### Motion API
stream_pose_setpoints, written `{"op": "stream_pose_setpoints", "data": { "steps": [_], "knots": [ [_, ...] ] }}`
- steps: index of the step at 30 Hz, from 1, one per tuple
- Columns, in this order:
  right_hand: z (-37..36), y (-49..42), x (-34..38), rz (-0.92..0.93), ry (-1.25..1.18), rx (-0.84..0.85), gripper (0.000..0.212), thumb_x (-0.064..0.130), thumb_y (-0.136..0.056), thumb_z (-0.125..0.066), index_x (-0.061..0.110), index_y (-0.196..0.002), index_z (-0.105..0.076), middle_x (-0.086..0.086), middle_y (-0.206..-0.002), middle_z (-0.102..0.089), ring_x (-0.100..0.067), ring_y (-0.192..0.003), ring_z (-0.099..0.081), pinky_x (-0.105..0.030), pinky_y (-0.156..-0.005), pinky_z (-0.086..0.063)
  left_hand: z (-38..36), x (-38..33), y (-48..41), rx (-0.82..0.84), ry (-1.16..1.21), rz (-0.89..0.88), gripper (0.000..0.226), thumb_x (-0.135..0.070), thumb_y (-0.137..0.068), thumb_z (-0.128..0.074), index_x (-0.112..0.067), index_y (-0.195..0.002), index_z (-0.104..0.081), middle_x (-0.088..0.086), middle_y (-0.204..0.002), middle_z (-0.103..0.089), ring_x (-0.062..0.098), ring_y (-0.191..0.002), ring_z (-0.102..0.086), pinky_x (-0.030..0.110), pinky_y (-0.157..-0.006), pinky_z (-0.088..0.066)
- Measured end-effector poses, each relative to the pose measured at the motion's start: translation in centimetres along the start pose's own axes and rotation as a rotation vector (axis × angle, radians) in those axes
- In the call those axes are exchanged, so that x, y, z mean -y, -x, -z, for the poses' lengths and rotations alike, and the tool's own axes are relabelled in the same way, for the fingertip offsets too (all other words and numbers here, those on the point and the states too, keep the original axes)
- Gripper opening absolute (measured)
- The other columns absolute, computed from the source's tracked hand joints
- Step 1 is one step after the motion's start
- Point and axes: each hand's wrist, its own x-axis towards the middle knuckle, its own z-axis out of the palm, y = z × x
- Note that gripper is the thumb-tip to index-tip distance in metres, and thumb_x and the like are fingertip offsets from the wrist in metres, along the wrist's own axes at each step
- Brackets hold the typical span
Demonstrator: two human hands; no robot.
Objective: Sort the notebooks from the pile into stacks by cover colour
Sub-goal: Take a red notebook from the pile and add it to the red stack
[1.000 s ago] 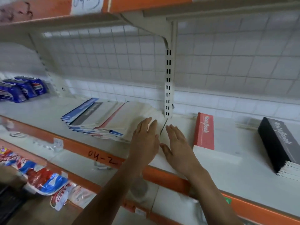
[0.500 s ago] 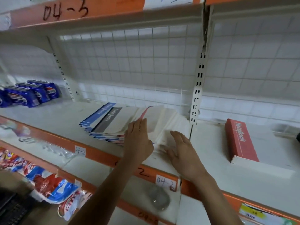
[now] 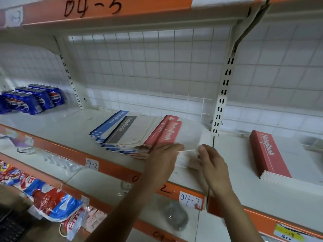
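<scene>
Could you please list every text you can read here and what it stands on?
"04-3": upper shelf edge.
"04-2": white tags on the middle shelf edge.
"NoteBook": blue, grey and red covers in the pile; red stack.
Too blurred: print on the cans, yellow tag.

Both outstretched: left hand (image 3: 162, 160), right hand (image 3: 213, 165), fingers curled.

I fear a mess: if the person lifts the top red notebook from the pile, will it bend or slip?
The red notebook looks thin, so probably floppy and light. The fanned pile beneath suggests smooth covers that may slide.
</scene>
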Motion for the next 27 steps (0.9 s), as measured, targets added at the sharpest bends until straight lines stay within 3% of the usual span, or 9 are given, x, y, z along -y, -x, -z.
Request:
{"op": "stream_pose_setpoints", "data": {
  "steps": [2, 4, 7, 9, 11, 17, 22, 25, 27],
  "knots": [
    [0.7, -0.5, 0.2, -0.187, -0.319, -0.024, 0.051, 0.053, -0.088, -0.054, 0.013, -0.12, -0.056, -0.002, -0.101, -0.07, -0.022, -0.093, -0.068, -0.036, -0.083, -0.053, -0.4, -1.4, -0.1, 0.056, 0.115, -0.086, 0.03, -0.018, -0.094, -0.046, -0.018, -0.118, -0.064, -0.002, -0.115, -0.068, 0.013, -0.105, -0.062, 0.031, -0.09, -0.051],
    [1.9, -0.7, 0.4, -0.295, -0.521, 0.0, 0.03, 0.027, -0.095, -0.053, 0.006, -0.115, -0.058, -0.011, -0.101, -0.071, -0.029, -0.091, -0.069, -0.037, -0.073, -0.055, -0.8, -2.4, -0.2, 0.105, 0.192, -0.143, 0.033, -0.03, -0.094, -0.05, -0.018, -0.122, -0.063, -0.004, -0.121, -0.064, 0.006, -0.112, -0.057, 0.023, -0.096, -0.046],
    [3.7, -0.6, 0.1, -0.313, -0.486, -0.01, 0.025, -0.005, -0.092, -0.044, 0.004, -0.107, -0.061, -0.011, -0.098, -0.07, -0.027, -0.085, -0.067, -0.032, -0.068, -0.052, -0.7, -2.4, -0.6, 0.163, 0.14, -0.083, 0.059, -0.047, -0.088, -0.057, -0.022, -0.14, -0.044, -0.004, -0.148, -0.039, 0.003, -0.136, -0.028, 0.024, -0.112, -0.025],
    [4.8, -0.5, -0.3, -0.353, -0.438, -0.068, 0.028, -0.009, -0.09, -0.039, 0.006, -0.102, -0.059, -0.006, -0.092, -0.065, -0.021, -0.079, -0.06, -0.027, -0.063, -0.044, -0.3, -1.5, -1.1, 0.309, -0.05, 0.061, 0.08, -0.051, -0.089, -0.054, -0.025, -0.151, -0.01, -0.002, -0.159, -0.002, 0.012, -0.145, 0.004, 0.036, -0.115, -0.004],
    [5.7, -0.4, -0.7, -0.39, -0.415, -0.096, 0.03, -0.008, -0.09, -0.037, 0.007, -0.108, -0.055, -0.005, -0.092, -0.061, -0.021, -0.08, -0.056, -0.027, -0.061, -0.041, 0.1, -0.6, -1.2, 0.438, -0.184, 0.184, 0.082, -0.052, -0.093, -0.046, -0.022, -0.151, 0.003, 0.001, -0.159, 0.011, 0.019, -0.145, 0.014, 0.038, -0.115, 0.003],
    [7.7, -0.3, -1.5, -0.351, -0.344, -0.164, 0.035, -0.008, -0.089, -0.033, 0.007, -0.117, -0.049, -0.004, -0.101, -0.058, -0.02, -0.085, -0.053, -0.028, -0.062, -0.04, 0.1, -0.1, -0.8, 0.324, -0.414, 0.081, 0.057, -0.041, -0.095, -0.048, -0.024, -0.146, -0.029, -0.001, -0.145, -0.034, 0.02, -0.135, -0.027, 0.032, -0.11, -0.027],
    [9.0, 0.1, -2.0, -0.354, -0.313, -0.187, 0.04, -0.008, -0.086, -0.031, 0.012, -0.115, -0.051, -0.01, -0.113, -0.059, -0.034, -0.101, -0.053, -0.031, -0.064, -0.038, 1.3, -1.1, -1.8, 0.236, -0.215, 0.067, 0.038, -0.039, -0.098, -0.041, -0.027, -0.13, -0.056, -0.004, -0.124, -0.059, 0.016, -0.114, -0.05, 0.028, -0.094, -0.041],
    [9.0, 0.5, -1.4, -0.344, -0.317, -0.163, 0.038, -0.007, -0.087, -0.034, 0.012, -0.114, -0.052, -0.008, -0.108, -0.06, -0.03, -0.097, -0.054, -0.03, -0.066, -0.039, 1.3, -3.8, -2.5, 0.107, -0.092, 0.038, 0.035, -0.031, -0.099, -0.04, -0.021, -0.127, -0.059, -0.001, -0.12, -0.063, 0.017, -0.105, -0.058, 0.028, -0.088, -0.047],
    [8.9, 0.9, -1.0, -0.348, -0.361, -0.142, 0.031, -0.005, -0.091, -0.035, 0.014, -0.11, -0.051, 0.0, -0.095, -0.057, -0.019, -0.085, -0.053, -0.028, -0.063, -0.039, 0.6, -5.8, -2.3, 0.137, -0.055, -0.021, 0.036, -0.033, -0.1, -0.038, -0.022, -0.128, -0.058, -0.001, -0.121, -0.063, 0.016, -0.103, -0.059, 0.029, -0.088, -0.049]
  ]
}}
